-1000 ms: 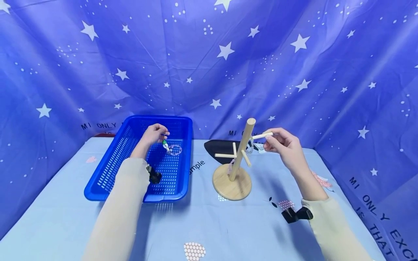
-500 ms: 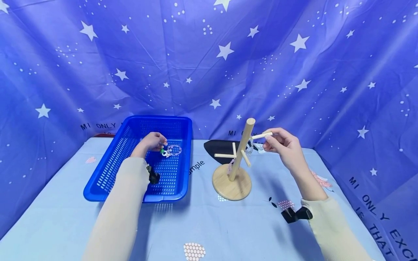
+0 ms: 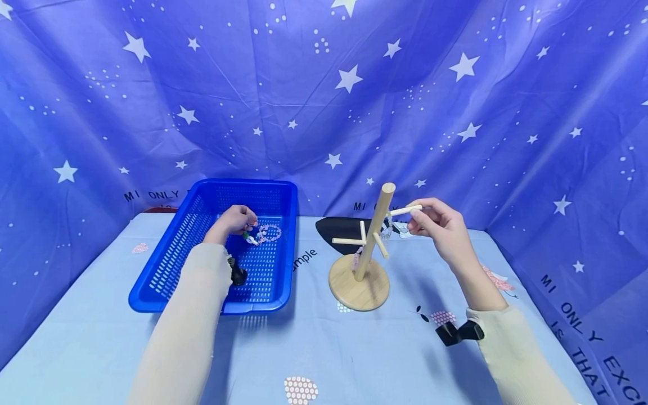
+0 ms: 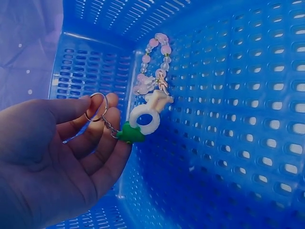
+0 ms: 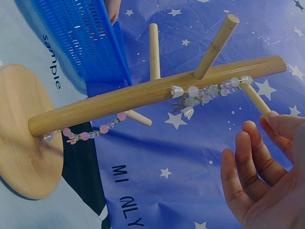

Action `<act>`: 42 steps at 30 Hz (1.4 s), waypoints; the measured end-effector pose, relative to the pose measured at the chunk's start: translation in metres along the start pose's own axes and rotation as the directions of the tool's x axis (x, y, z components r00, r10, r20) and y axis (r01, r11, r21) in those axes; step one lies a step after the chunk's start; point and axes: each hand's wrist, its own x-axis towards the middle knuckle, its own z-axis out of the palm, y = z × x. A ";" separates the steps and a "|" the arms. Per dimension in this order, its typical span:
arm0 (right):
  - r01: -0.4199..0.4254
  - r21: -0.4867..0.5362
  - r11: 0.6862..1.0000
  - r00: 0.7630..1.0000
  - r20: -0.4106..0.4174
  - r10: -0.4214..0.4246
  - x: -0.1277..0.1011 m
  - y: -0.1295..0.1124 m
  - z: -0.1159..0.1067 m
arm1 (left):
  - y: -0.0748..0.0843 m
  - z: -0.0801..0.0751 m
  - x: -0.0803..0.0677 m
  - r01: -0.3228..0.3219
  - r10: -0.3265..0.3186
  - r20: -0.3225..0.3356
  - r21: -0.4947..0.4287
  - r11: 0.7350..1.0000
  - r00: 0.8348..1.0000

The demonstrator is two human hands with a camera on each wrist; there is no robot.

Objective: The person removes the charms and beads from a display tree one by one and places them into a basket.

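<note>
Both hands are at work over a counter draped in pale blue printed cloth. At left, the left hand reaches into a blue perforated basket and pinches the metal ring of a keychain between thumb and fingertips; its white-and-green charm dangles just above the basket floor, touching or nearly touching a pink bead bracelet lying near the far wall. At right, the right hand pinches the tip of the upper right peg of a wooden tree stand, whose round base sits on the counter just right of the basket. A clear bead bracelet hangs from that peg beside the post; a pink beaded strand hangs lower, near the base.
</note>
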 end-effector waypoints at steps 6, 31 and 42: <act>-0.008 -0.019 1.000 1.000 0.003 0.008 0.000 0.000 0.000 | -0.001 0.000 0.002 0.008 -0.007 -0.018 0.016 1.000 1.000; -0.006 -0.008 1.000 1.000 0.001 0.006 0.000 0.000 0.000 | -0.005 0.001 0.008 0.036 -0.034 -0.103 0.015 0.999 0.994; -0.008 -0.005 1.000 1.000 0.003 0.008 -0.001 0.000 -0.001 | 0.002 0.002 0.006 -0.035 0.032 -0.158 -0.014 0.999 0.987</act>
